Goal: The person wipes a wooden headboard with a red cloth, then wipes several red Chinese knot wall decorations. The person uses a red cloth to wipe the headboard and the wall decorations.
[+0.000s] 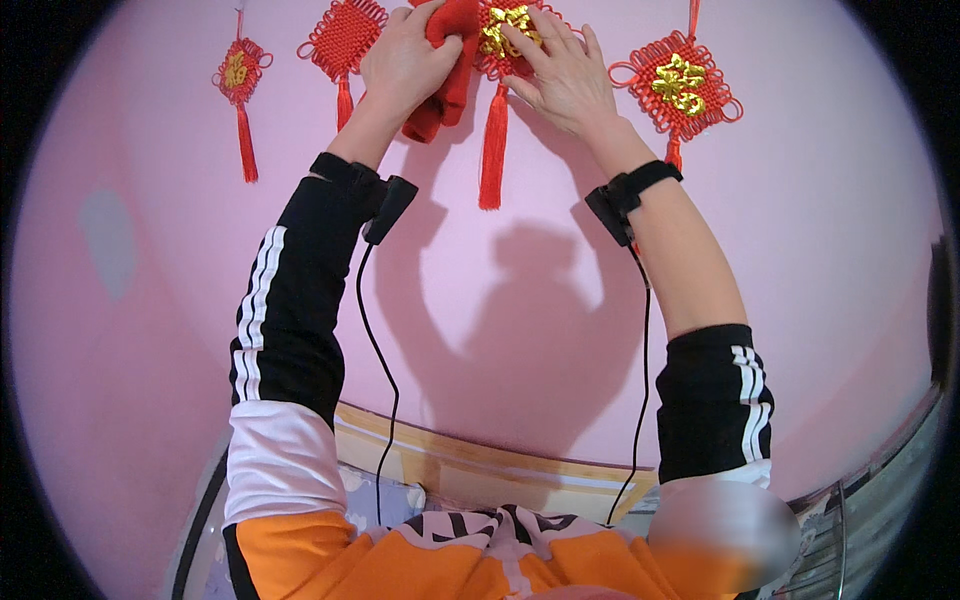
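Observation:
My left hand (411,60) grips a folded red cloth (452,82) near the top of the view, against a pink wall. Just right of it, my right hand (562,71) spreads its fingers over the right side of a red Chinese knot ornament (491,71) with a gold character and a long tassel. Another red knot ornament (341,41) hangs beside my left wrist, partly hidden by the hand. Further right hangs a knot ornament with gold characters (679,84); a smaller one (240,71) is at the far left.
Black straps with small devices (386,210) and cables sit on both wrists. Below the wall runs a wooden headboard (480,450), with a patterned pillow (382,491) at its left. A metal rail (841,525) stands at the lower right. My shadow falls on the wall.

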The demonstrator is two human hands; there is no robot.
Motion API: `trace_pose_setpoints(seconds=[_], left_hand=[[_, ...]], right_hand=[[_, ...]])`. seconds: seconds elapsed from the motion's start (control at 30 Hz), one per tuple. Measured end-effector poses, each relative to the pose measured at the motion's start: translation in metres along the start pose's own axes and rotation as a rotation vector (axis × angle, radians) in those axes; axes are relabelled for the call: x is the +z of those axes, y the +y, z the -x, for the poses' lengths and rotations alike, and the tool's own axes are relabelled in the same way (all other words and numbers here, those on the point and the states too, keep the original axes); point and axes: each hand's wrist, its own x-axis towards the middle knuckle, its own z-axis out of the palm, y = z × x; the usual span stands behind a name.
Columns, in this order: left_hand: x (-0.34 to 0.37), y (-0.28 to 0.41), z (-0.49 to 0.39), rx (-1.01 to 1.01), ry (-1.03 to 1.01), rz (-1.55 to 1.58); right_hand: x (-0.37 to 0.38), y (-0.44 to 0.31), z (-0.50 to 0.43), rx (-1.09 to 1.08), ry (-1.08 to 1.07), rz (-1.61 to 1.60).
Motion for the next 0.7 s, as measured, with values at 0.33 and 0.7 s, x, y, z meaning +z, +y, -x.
trace_pose_setpoints(seconds=[0.33,0.7], left_hand=[[0.059,-0.012,-0.047,0.211,0.028,-0.006],[0.035,0.006,-0.06,0.305,0.196,-0.062]], right_hand=[[0.033,-0.003,0.013,0.057,-0.034,0.078],[0.026,-0.005,0.009,0.076,-0.089,0.089]])
